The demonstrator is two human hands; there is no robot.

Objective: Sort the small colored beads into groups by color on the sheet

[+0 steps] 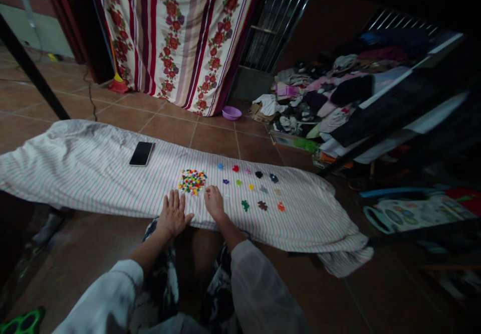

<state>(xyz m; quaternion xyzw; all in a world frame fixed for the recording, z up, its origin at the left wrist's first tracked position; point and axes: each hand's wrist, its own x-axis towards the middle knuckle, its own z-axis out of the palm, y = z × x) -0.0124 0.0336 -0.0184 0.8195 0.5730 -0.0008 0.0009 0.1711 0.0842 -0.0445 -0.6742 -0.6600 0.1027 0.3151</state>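
My left hand lies palm down on the striped cloth, fingers spread, just below a pile of tiny multicoloured pieces. Close to the pile's right edge, my right hand has its fingers curled together in a pinch; whatever is in it is too small to make out. To the right, small single-colour clusters stand apart in rough rows. Among them are a red cluster, a black cluster, a yellow cluster, a dark green cluster, a brown cluster and an orange cluster.
A phone rests on the cloth at the left. Beyond are a flowered curtain, a red broom and a purple basin on the tiled floor. Clothes are heaped at the back right, behind a dark slanting bar.
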